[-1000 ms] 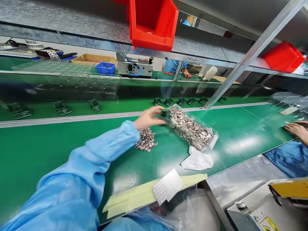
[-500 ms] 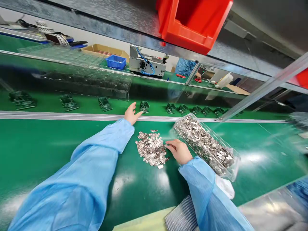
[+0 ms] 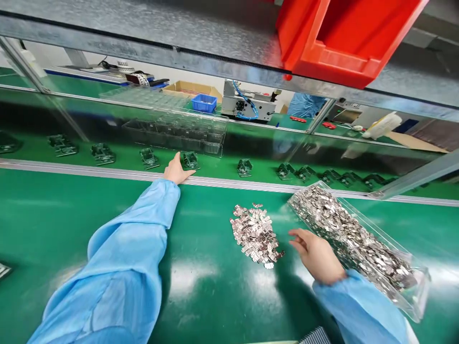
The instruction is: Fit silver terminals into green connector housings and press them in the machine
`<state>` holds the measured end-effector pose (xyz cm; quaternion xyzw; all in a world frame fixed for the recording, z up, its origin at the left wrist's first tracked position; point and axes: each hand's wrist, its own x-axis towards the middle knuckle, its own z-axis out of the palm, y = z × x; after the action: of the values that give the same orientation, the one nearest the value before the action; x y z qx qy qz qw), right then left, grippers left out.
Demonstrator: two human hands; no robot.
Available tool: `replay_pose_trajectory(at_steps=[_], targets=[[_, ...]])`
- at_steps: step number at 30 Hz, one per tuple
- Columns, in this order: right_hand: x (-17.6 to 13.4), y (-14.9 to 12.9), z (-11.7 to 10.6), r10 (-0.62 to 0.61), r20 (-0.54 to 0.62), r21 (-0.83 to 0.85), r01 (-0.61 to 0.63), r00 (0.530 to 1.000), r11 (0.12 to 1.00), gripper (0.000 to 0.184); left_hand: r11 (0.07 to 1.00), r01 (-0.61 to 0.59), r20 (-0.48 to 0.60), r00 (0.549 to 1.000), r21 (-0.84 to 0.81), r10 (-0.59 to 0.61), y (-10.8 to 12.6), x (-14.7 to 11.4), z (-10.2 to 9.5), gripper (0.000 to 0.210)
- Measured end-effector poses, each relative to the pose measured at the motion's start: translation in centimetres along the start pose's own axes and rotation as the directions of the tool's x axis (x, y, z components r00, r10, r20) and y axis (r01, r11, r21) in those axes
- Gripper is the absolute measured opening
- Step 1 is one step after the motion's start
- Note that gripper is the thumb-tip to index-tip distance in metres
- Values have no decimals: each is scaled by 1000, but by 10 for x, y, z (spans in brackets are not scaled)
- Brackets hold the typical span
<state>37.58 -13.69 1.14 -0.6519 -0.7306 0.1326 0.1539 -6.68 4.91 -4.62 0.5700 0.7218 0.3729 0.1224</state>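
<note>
Board (image 3: 190,161) on the green strip (image 3: 218,165) beyond the rail (image 3: 229,183), within the spread thumb and forefinger of my left grip (image 3: 174,171); closing unevenly could knock it askew. My right grip (image 3: 319,258) curls loosely near the metal pile (image 3: 254,234); whether it holds anything, I cannot tell.

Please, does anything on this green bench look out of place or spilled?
Possibly the pile of metal pieces: it lies loose on the green bench, outside the clear tray of similar pieces, so it might look spilled.
</note>
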Motion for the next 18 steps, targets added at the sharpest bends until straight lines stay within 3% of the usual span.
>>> replay_pose_trajectory(at_steps=[3,6,8,10,11,13,15,17,18], targets=[[-62,-4,-27,127,-135,262,-88,983,961,22,1000,-11,42,999,10,11,5,9,0,80],[-125,-9,-44,327,-219,492,-185,919,850,30,997,-28,5,1000,-69,29,18,-3,0,77],[-156,-12,-41,422,-255,591,-206,870,780,30,954,-44,-10,999,-296,43,41,-31,5,74],[-175,-16,-26,494,-272,684,-195,826,703,27,795,-51,77,990,-604,121,73,-79,13,68],[-181,-20,-15,524,-267,737,-179,808,652,26,678,-29,161,963,-735,215,90,-110,17,64],[-187,-30,7,564,-219,843,-136,796,520,23,528,131,376,841,-839,390,121,-181,22,60],[-188,-43,23,570,-168,905,-103,804,412,20,477,317,551,662,-820,507,145,-248,21,59],[-189,-57,31,550,-184,909,-71,815,411,18,466,419,626,560,-779,543,161,-298,15,55],[-190,-63,33,533,-214,893,-58,819,446,17,461,444,640,536,-768,550,166,-315,11,53]])
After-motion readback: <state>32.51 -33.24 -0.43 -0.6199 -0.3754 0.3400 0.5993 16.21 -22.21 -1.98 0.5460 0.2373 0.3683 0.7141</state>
